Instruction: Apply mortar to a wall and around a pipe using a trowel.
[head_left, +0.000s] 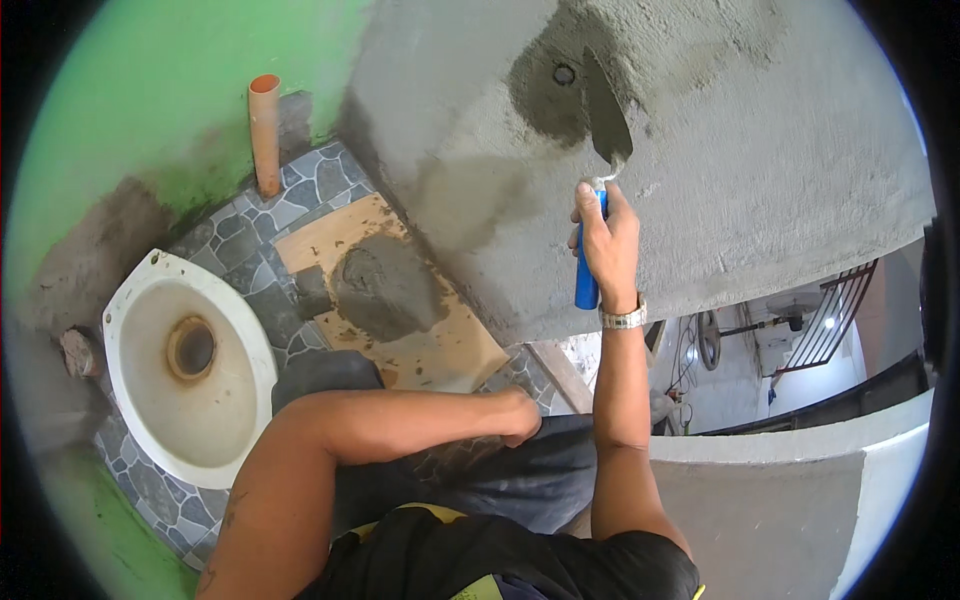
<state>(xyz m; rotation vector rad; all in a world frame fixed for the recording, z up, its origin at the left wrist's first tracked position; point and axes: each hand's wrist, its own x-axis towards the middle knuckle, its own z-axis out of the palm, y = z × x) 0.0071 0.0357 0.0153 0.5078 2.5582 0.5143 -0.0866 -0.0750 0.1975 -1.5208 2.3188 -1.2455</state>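
Observation:
My right hand [612, 238] is closed around the blue handle of a pointed trowel [606, 112]. The muddy blade lies against or just over the grey plastered wall [450, 110], beside a small round pipe opening [564, 75]. Damp, darker mortar [540, 105] surrounds that opening. My left hand [518, 415] rests near my knee, bent downward, with its fingers mostly hidden. Ahead of it lies a wooden board [465, 355] bearing a heap of wet mortar [390, 290].
A white toilet bowl [250, 340] stands at the left on stone-patterned tiles [225, 235]. An orange pipe [265, 140] rises by the green wall [190, 80]. A broken lump [80, 353] sits at far left. Beyond a low wall [770, 490] at right is a metal grille [828, 318].

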